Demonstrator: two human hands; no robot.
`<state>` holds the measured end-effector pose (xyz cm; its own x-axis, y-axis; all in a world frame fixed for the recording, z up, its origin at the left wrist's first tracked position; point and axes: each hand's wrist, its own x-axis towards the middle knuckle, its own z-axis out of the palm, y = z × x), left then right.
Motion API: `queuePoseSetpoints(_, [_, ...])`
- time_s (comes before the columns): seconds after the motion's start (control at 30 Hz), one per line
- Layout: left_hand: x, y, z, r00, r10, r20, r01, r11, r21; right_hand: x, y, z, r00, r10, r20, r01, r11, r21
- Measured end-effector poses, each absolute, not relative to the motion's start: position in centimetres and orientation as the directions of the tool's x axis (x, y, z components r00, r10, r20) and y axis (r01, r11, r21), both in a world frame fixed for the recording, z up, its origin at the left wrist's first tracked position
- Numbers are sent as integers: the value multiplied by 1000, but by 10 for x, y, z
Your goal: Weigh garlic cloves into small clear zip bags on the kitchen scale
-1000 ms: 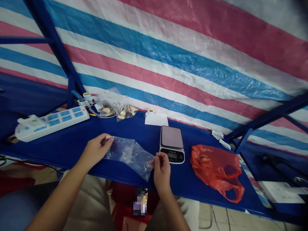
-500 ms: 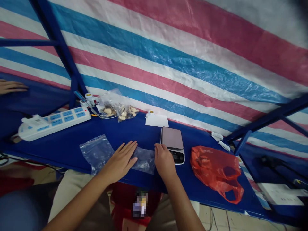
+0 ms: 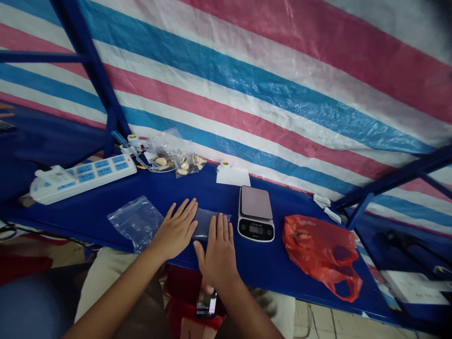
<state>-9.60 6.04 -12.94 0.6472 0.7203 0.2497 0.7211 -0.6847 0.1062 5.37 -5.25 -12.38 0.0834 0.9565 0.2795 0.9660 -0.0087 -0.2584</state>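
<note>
My left hand [image 3: 177,229] lies flat with fingers stretched out on the left end of a small clear plastic bag [image 3: 205,221] on the blue table [image 3: 106,197]. My right hand [image 3: 216,252] also lies flat, fingers out, pressing on the bag's right part. Most of this bag is hidden under the two hands. A second clear plastic bag [image 3: 136,221] lies loose just left of my left hand. A small digital scale [image 3: 256,213] stands right of my right hand.
A red plastic bag [image 3: 323,252] lies at the right. At the back are a white power strip [image 3: 83,176], clear bags of shells [image 3: 178,157] and a white card [image 3: 232,175]. A striped tarp [image 3: 268,80] hangs behind. Another person's fingers [image 3: 6,110] show at far left.
One second ago both hands held a clear bag up by its ends. One bag now lies at the left; both hands have come down flat on the other, the right hand moving left from the scale.
</note>
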Motion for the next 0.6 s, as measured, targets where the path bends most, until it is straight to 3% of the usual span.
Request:
queuePoseSetpoints(0.17, [-95, 59, -127, 645, 728, 233, 730, -677, 95, 57, -54, -112, 137, 952, 273, 966, -67, -251])
queuePoseSetpoints(0.3, [-98, 60, -129, 668, 711, 220, 714, -695, 81, 45, -37, -93, 25, 950, 310, 964, 59, -258])
queuePoseSetpoints(0.4, [-101, 62, -131, 686, 699, 204, 702, -709, 68, 34, -17, -88, -87, 973, 215, 942, 151, -300])
queuePoseSetpoints(0.5, [-100, 62, -132, 676, 710, 194, 713, -698, 71, 33, -4, -90, -62, 993, 102, 939, 92, -330])
queuePoseSetpoints(0.6, [-98, 61, -131, 657, 723, 212, 726, -683, 80, 43, -5, -95, 0, 995, 102, 950, 32, -310])
